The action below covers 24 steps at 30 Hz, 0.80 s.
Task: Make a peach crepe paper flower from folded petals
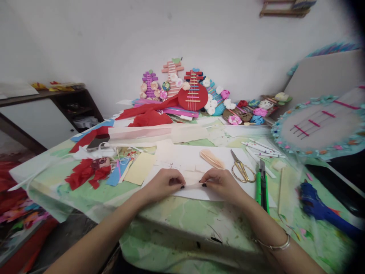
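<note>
head view: the left hand [167, 183] and right hand [221, 183] each have fingertips clamped on a pale paper [192, 179], held between them above a white sheet [212, 195]; scissors [240, 166] and cutter [262, 185] lie near the right hand.

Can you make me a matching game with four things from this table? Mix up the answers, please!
Things:
1. Thin paper
2. Scissors
3. Glue gun
4. Craft knife

Clues:
A. Blue, at the right side of the picture
B. Green and dark
C. Held between the left hand and right hand
D. Gold handles

Right pairs: 1-C, 2-D, 3-A, 4-B
</note>
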Available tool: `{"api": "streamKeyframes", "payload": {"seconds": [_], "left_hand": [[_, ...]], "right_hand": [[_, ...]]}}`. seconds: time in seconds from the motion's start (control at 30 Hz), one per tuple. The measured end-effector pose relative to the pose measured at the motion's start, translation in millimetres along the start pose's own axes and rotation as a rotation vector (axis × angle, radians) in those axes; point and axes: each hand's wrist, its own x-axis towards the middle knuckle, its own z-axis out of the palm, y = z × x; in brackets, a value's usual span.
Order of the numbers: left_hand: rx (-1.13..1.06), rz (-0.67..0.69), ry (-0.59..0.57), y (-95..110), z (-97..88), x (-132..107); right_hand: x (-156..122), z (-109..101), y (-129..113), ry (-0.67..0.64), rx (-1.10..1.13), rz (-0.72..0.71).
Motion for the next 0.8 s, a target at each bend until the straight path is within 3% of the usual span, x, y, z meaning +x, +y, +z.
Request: {"api": "streamKeyframes", "payload": {"seconds": [0.17, 0.3, 0.47, 0.57, 0.63, 0.73, 0.8], "left_hand": [[-0.093, -0.071, -0.081, -0.7, -6.5, 6.3], [-0.148, -0.098, -0.019, 1.5, -7.5, 10.0], [-0.314, -0.043, 0.11, 6.8, -5.5, 20.6], [-0.318, -0.021, 0.081, 15.7, -2.7, 34.6], [-0.365, -0.078, 0.042, 21.3, -0.2, 46.0], [-0.502, -0.153, 0.001, 24.5, 3.0, 61.1], [-0.591, -0.131, 0.001, 22.7, 4.1, 67.4]], "right_hand": [[-1.0, -4.1, -2.3, -0.041, 0.002, 0.019], [-1.3, -4.0, -2.3, -0.027, 0.071, 0.053], [-0.6, -1.9, 0.4, 0.052, 0.346, 0.181], [-0.2, -1.7, -1.1, 0.107, 0.434, 0.223], [-0.4, -2.5, -3.3, 0.15, 0.453, 0.248], [-2.0, -9.1, -5.2, 0.218, 0.38, 0.214], [-4.1, -19.8, -3.3, 0.324, 0.145, 0.151]]}}
